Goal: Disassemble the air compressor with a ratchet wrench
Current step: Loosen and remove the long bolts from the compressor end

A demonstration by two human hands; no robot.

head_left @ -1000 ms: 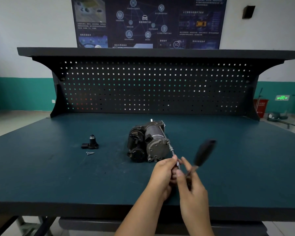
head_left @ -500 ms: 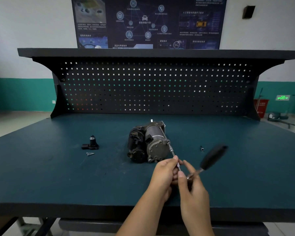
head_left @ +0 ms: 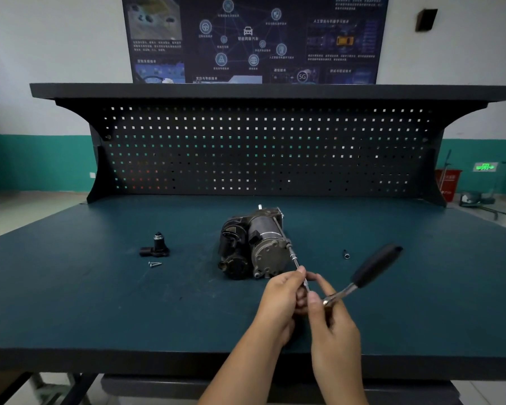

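Wrench (head_left: 374,267): black grip sticks out up and right of my right hand, blurred.
Right hand (head_left: 333,325): curled round the wrench's shank, close by its head.
Left hand (head_left: 284,293): pinching the bar (head_left: 293,255), just beside my right hand.
Compressor (head_left: 254,247): on the bench (head_left: 100,302) just beyond my left hand, the bar running to its right side.
Change: over the last second the grip has swung out and down to the right; compressor and both hands have stayed put.
Meaning: I judge this one ratchet stroke on a bolt not yet out.
Loose bits: part (head_left: 158,247) and screws (head_left: 155,263) well left of my left hand; small bit (head_left: 346,254) beyond my right.
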